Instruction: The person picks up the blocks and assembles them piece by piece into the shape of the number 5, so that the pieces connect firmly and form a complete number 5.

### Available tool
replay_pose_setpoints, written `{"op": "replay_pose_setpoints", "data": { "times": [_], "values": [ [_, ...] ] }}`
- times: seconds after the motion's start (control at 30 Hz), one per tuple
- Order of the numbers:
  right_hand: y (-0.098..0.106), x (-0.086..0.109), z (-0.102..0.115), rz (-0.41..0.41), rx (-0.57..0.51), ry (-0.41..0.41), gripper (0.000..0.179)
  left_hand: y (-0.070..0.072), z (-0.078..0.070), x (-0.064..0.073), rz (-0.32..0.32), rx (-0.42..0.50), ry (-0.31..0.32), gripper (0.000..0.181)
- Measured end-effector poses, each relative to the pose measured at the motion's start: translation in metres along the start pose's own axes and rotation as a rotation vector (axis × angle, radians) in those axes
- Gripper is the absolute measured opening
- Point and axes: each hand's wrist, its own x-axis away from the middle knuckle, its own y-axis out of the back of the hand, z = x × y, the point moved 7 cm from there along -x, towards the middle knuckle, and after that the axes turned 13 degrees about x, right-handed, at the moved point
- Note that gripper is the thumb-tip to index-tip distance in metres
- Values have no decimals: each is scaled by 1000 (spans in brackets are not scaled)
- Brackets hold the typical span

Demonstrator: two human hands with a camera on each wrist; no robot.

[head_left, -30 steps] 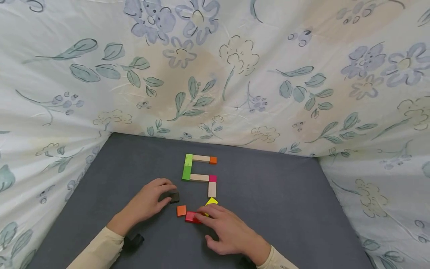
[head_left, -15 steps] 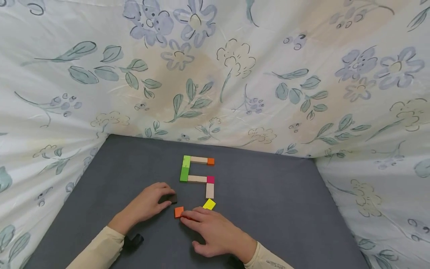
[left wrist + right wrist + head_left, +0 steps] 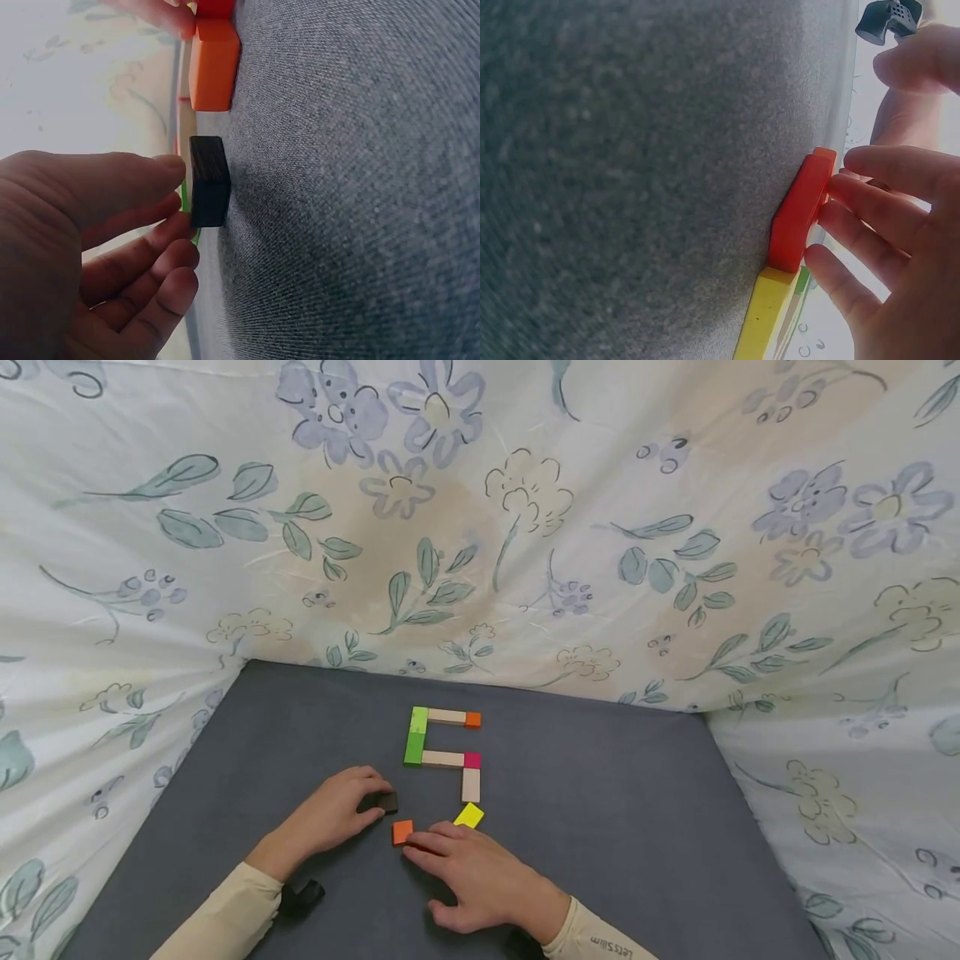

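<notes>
At the left of the figure, my left hand (image 3: 330, 814) pinches a small black block (image 3: 210, 181) between thumb and fingers, low over the dark cloth. My right hand (image 3: 480, 881) lies palm down with straight fingers, its fingertips at the upper side of a red block (image 3: 799, 214). In the head view that hand hides the red block. An orange block (image 3: 402, 832) lies at the red one's left end, and a yellow block (image 3: 469, 815) sits at its other end, slanting up toward a pale block (image 3: 471, 784).
Further back, green blocks (image 3: 415, 747), pale blocks (image 3: 446, 717), a pink block (image 3: 472, 760) and a small orange block (image 3: 473, 719) form an angular line on the dark grey cloth (image 3: 600, 827). Floral fabric (image 3: 525, 568) hangs behind and at both sides.
My right hand has slid left along the red block, covering it in the head view and reaching the orange block's edge. My left hand stays at the black block.
</notes>
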Motion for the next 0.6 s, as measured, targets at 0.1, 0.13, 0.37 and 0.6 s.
{"op": "replay_pose_setpoints", "data": {
  "times": [0.1, 0.13, 0.37, 0.6],
  "values": [
    [0, 0, 0, 5, 2, 1, 65, 0, 1, 0, 4, -5, 1, 28],
    [0, 0, -1, 4, 2, 1, 65, -1, 1, -1, 5, -7, 1, 28],
    [1, 0, 0, -15, 9, 8, 64, -3, 0, -1, 7, -23, 7, 29],
    [1, 0, 0, -20, 18, 10, 64, -4, 1, -2, 4, -7, -12, 27]
  ]
}}
